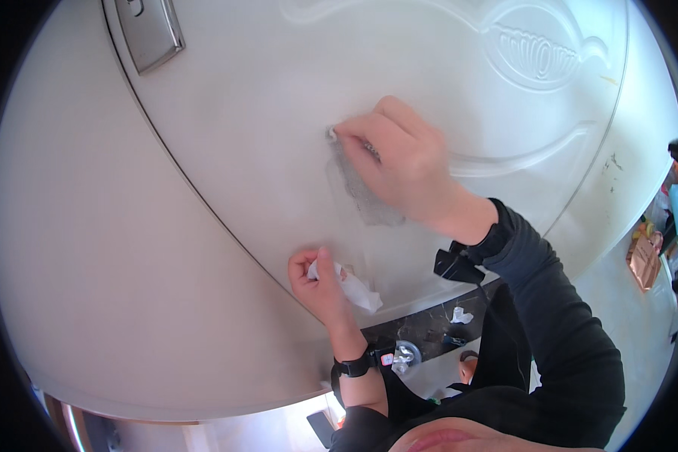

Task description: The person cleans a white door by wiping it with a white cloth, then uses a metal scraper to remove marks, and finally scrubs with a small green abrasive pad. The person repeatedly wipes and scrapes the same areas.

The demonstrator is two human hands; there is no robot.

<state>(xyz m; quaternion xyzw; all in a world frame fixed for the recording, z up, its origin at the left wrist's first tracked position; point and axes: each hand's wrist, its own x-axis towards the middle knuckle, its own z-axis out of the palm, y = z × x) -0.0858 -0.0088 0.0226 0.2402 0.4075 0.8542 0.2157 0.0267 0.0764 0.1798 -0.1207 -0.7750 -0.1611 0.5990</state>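
Note:
A white door panel with raised moulding fills most of the view. My right hand has its fingertips pinched together on a small whitish piece, at the top of a grey, rough patch on the panel. What the piece is made of cannot be told. Lower and to the left, my left hand holds a crumpled white tissue, which hangs from its fingers close to the panel.
A metal lock plate sits on the panel at the upper left. Below lies a dark stone strip with a crumpled tissue and a clear round container. A phone and a brown bag are lower down.

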